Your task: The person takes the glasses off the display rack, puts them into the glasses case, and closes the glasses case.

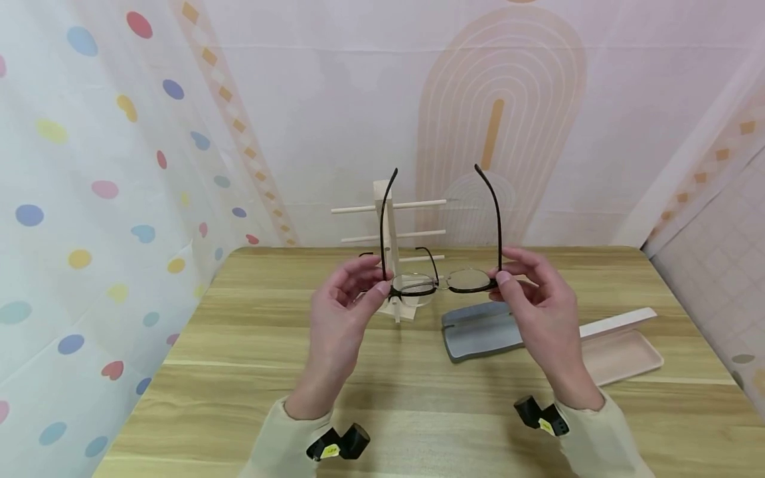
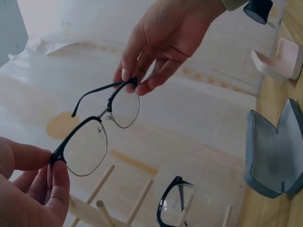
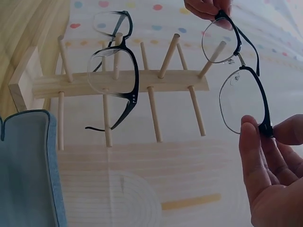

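Both my hands hold up one pair of black half-rim glasses (image 1: 469,290), its temples spread and pointing upward and away from me. My left hand (image 1: 342,325) pinches one hinge corner between thumb and fingers, while my right hand (image 1: 542,315) pinches the opposite corner. Thin metal lower rims and nose pads show on the glasses (image 2: 78,130) in the left wrist view. Behind them stands a wooden glasses rack (image 3: 180,80) with several pegs. A second black-topped pair of glasses (image 3: 137,71) hangs low on the rack, apart from the held pair and partly hidden by it in the head view.
An opened grey-blue glasses case (image 1: 481,335) lies right of the rack, partly behind my right hand. Farther right is an opened pink-and-white case (image 1: 627,355). They rest on a wood-grain table (image 1: 239,372), with a patterned curtain (image 1: 335,119) behind it.
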The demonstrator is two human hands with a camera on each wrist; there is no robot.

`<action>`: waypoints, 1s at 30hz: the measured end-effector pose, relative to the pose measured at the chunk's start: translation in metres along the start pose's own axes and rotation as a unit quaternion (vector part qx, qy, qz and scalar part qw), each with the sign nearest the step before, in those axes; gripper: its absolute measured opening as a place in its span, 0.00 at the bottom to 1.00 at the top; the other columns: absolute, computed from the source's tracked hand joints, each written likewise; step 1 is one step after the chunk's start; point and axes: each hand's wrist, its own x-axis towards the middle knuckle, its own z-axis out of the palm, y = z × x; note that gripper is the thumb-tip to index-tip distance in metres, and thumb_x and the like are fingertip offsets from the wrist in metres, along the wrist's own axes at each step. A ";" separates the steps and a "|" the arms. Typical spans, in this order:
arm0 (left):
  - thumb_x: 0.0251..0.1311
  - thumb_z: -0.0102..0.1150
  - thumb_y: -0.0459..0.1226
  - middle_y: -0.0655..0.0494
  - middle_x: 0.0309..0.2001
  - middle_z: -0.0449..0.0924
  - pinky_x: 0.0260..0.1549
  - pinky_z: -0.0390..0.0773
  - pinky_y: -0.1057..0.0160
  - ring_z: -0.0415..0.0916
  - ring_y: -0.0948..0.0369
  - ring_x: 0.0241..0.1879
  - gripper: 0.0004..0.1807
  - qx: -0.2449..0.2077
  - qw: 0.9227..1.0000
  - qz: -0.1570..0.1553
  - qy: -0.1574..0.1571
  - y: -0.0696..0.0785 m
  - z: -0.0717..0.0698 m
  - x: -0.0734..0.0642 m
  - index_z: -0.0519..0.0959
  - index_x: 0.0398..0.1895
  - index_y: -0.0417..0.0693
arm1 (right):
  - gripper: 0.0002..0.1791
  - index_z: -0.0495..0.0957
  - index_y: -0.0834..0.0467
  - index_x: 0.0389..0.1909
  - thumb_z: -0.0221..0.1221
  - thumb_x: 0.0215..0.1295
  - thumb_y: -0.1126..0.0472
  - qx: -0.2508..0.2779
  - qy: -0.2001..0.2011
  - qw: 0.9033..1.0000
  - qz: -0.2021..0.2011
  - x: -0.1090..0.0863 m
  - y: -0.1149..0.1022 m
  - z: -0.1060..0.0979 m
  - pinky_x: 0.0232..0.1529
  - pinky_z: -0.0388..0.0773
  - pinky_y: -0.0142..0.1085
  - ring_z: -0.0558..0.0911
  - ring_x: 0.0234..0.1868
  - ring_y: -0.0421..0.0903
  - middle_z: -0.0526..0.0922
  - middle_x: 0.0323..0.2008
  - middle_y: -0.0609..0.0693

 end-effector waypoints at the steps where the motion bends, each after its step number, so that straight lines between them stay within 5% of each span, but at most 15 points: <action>1: 0.60 0.65 0.20 0.51 0.43 0.87 0.46 0.84 0.64 0.84 0.55 0.45 0.19 0.001 1.000 0.001 -0.001 -0.001 0.000 -0.001 0.80 0.56 0.33 | 0.17 0.78 0.67 0.60 0.58 0.72 0.74 0.006 -0.001 1.000 0.002 -0.001 0.000 -0.001 0.38 0.87 0.34 0.88 0.33 0.45 0.85 0.39 0.53; 16: 0.61 0.65 0.21 0.45 0.44 0.86 0.45 0.84 0.66 0.84 0.56 0.45 0.17 0.033 0.999 -0.010 -0.010 -0.013 0.000 -0.009 0.81 0.54 0.32 | 0.18 0.76 0.70 0.59 0.58 0.69 0.78 0.026 -0.010 0.999 -0.028 -0.011 0.008 -0.009 0.41 0.86 0.32 0.88 0.35 0.45 0.86 0.39 0.54; 30: 0.61 0.65 0.21 0.43 0.44 0.86 0.47 0.83 0.67 0.84 0.57 0.45 0.16 0.023 1.000 -0.016 -0.013 -0.023 0.006 -0.014 0.80 0.53 0.29 | 0.12 0.80 0.69 0.52 0.59 0.70 0.77 -0.030 -0.011 0.999 -0.033 -0.022 0.013 -0.017 0.41 0.85 0.29 0.87 0.36 0.43 0.88 0.40 0.52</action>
